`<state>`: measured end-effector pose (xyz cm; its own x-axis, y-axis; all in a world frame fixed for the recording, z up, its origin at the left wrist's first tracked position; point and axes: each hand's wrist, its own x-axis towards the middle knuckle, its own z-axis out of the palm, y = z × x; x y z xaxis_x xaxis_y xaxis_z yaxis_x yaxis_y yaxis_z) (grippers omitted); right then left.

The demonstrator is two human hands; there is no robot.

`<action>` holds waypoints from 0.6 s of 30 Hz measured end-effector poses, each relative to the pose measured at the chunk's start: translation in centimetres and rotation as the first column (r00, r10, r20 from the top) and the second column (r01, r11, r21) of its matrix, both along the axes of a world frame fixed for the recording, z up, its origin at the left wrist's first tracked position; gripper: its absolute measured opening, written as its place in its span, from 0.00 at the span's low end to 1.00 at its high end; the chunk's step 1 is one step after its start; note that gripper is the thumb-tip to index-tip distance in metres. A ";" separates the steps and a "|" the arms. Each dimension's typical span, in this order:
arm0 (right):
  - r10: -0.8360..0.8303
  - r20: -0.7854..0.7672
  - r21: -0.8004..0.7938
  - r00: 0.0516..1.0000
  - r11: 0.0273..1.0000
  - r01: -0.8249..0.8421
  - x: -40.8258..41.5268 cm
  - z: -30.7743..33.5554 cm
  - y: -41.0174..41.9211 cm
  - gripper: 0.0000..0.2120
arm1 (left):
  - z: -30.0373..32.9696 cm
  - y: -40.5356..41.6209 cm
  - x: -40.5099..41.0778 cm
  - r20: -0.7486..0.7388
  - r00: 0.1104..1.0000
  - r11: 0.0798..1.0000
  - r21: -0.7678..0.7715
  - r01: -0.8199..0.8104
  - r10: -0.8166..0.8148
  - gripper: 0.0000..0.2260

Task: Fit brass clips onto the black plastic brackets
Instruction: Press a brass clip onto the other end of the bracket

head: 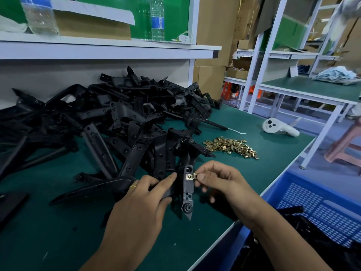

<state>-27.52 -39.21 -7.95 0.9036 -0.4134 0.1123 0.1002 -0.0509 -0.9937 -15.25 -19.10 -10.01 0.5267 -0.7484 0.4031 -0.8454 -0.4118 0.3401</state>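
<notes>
My left hand [144,194] grips a black plastic bracket [188,194] and holds it upright-ish above the green mat. One brass clip [189,176] sits on the bracket's upper arm. Beside it, my right hand [218,180] pinches another brass clip [196,175] between thumb and forefinger, right against the bracket's edge. A big heap of black brackets [117,118] lies behind my hands. Loose brass clips [231,147] are piled on the mat to the right of the heap.
A blue perforated crate [316,208] with black parts stands off the bench's right edge. A white controller [279,127] lies at the far right of the green mat [244,173]. A white shelf [109,49] with water bottles overhangs the back.
</notes>
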 end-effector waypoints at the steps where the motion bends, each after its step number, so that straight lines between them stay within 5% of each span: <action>1: -0.003 -0.004 -0.002 1.000 1.000 0.003 0.0 0.1 0.0 0.03 | 0.0 0.0 0.0 -0.003 1.000 1.000 -0.015 0.005 -0.005 0.24; 11: 0.031 -0.044 0.016 0.999 0.999 -0.031 -0.3 -0.1 2.8 0.02 | 0.1 0.1 0.1 -0.054 0.998 0.991 -0.128 0.027 -0.034 0.25; 18: -0.266 -0.031 0.116 0.963 0.956 0.268 1.2 -0.5 4.7 0.11 | -0.5 0.4 0.6 -0.095 0.995 0.979 -0.199 -0.033 0.015 0.25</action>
<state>-26.30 -34.54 -8.42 0.7596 -0.6494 0.0350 0.0838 0.0445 -0.9955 -14.62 -18.71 -10.54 0.5857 -0.6444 0.4917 -0.7970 -0.3474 0.4941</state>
